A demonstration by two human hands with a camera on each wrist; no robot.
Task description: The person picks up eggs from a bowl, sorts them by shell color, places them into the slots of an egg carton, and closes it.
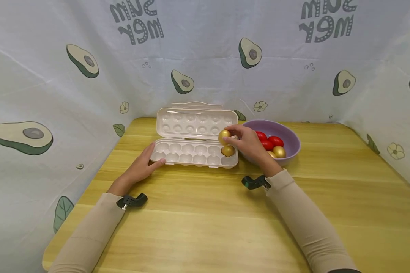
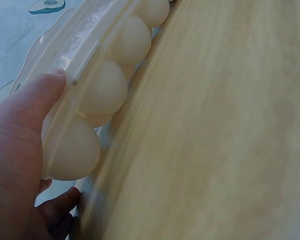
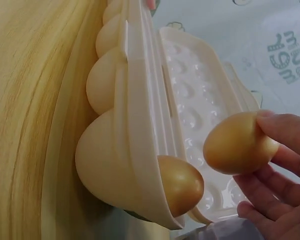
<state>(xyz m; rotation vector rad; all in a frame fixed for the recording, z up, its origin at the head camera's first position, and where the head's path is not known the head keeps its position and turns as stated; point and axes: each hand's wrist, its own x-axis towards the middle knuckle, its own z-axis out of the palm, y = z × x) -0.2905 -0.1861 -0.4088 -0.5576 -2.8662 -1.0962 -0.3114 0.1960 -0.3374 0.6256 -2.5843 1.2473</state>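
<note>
An open cream plastic egg carton [image 1: 191, 163] lies on the table, its lid [image 1: 196, 132] tipped back. My left hand [image 1: 141, 167] grips the carton's left end, with the thumb over the front rim in the left wrist view [image 2: 27, 115] and the fingers round the end. Between the thumb and fingers of my right hand [image 1: 247, 142] a gold egg [image 3: 240, 143] is pinched above the carton's right end. Another gold egg [image 3: 180, 186] sits in a cup at that end, just below the held one. Other cups hold nothing.
Right of the carton stands a purple bowl [image 1: 294, 142] with several red eggs [image 1: 276, 141] and gold eggs [image 1: 279, 152]; my right hand and wrist partly cover it. A wooden table [image 1: 191, 227] carries everything. Behind hangs a white avocado-print cloth [image 1: 212, 76].
</note>
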